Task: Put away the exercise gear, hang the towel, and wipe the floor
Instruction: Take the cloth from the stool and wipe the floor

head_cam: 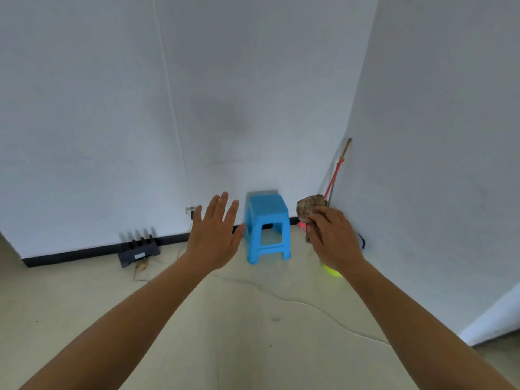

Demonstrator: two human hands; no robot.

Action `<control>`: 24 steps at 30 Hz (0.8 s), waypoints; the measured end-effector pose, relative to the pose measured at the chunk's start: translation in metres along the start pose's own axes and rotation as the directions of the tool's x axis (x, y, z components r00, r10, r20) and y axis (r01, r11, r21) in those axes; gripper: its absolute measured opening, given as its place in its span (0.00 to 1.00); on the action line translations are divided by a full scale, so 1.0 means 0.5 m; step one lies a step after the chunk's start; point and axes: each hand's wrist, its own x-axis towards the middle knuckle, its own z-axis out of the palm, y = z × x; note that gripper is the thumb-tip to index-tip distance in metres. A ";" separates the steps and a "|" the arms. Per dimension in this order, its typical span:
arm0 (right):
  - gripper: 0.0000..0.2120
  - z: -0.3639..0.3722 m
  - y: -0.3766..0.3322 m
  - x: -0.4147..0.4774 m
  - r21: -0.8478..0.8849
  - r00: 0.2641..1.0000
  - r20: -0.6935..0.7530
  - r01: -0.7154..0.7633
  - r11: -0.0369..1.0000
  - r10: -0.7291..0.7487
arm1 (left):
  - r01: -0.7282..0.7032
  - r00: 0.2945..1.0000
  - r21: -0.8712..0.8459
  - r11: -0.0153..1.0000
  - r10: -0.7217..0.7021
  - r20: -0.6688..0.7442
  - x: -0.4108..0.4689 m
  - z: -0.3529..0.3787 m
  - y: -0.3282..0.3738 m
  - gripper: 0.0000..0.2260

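My right hand [333, 235] grips a crumpled brown cloth [309, 206], held up in the air in front of the room's corner. Part of the cloth hangs down under my fingers. My left hand [215, 232] is raised beside it with straight, spread fingers and holds nothing. A long stick with a red lower part [336, 171] leans in the corner behind the cloth. Below my right wrist a yellow-green round object [332, 271] shows on the floor, mostly hidden.
A blue plastic stool [267, 226] stands on the pale floor by the wall, between my hands. A dark slotted rack [139, 249] sits against the black baseboard at the left. A thin cable [281, 298] trails across the floor. White walls close the corner.
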 end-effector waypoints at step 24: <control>0.15 0.773 0.488 0.923 0.145 0.970 0.100 -0.234 0.961 0.221 | -0.059 0.997 0.013 0.998 0.058 0.048 1.249 0.456 -0.204 0.31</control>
